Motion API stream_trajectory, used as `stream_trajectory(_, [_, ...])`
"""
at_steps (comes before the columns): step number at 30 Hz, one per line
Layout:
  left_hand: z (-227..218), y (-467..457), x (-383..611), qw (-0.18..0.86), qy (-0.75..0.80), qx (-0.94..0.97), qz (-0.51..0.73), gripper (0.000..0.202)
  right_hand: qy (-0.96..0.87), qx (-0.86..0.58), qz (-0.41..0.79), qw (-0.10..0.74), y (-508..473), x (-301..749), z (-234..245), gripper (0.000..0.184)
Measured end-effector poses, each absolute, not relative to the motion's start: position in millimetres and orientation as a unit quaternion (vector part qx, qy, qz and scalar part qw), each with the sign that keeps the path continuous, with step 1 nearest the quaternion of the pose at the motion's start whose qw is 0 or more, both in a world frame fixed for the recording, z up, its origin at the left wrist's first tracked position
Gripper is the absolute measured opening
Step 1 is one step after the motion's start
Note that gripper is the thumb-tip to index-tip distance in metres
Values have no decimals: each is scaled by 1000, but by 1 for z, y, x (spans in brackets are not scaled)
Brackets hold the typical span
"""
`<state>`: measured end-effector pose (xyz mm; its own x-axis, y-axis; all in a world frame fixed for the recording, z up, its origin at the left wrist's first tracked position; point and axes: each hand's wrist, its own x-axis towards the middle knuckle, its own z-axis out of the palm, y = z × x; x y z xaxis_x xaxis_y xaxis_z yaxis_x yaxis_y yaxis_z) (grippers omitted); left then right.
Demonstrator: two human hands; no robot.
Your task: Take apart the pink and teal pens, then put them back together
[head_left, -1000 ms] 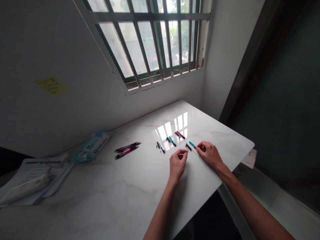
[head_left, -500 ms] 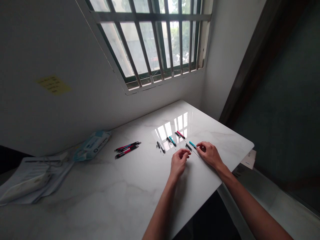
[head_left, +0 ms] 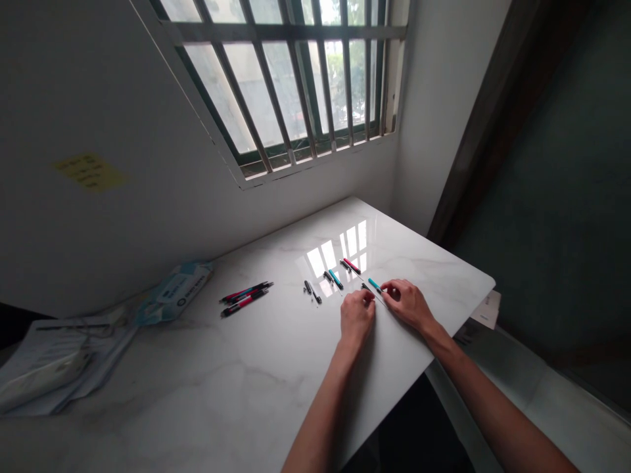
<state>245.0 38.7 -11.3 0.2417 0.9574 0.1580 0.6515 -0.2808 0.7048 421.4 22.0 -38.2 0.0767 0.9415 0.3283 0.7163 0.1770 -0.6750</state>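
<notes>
- Your right hand (head_left: 406, 303) is curled, thumb and fingers drawn together on the near end of a slim, smooth turquoise barrel (head_left: 375, 285), which slants over the tabletop (head_left: 207, 387) and points away from you.
- Your left hand (head_left: 359, 311) is just beside it, fingers bent inward with the tips close to the thumb; you cannot tell whether they pinch anything.
- Between your hands runs a thin, straight refill (head_left: 379, 299), with a small black tube (head_left: 364, 286) at its far end, partly hidden by your left hand.
- Beyond your left hand lie more slender pen parts: a glossy red barrel (head_left: 351, 265), a second turquoise piece (head_left: 336, 279) and a dark-tipped piece (head_left: 316, 295), each beside short black bits.
- Well to the left, a bundle of pens (head_left: 245, 301) in black, red and blue lies loosely side by side.
- The tabletop is shiny white with soft grey marble-like veins, mirroring the barred window (head_left: 283, 92).
- Farther left sit a crinkled soft plastic pack (head_left: 175, 292) and flat, overlapping paper sheets (head_left: 111, 361).
</notes>
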Motion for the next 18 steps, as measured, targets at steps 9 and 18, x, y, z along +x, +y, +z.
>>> stream_trajectory(9, [-14,37,241,210,557,749,292,15,-675,-612,152,382,20,420,-33,13])
stream_trajectory(18, [-16,40,240,197,569,748,279,16,-685,-609,150,372,19,420,-33,11])
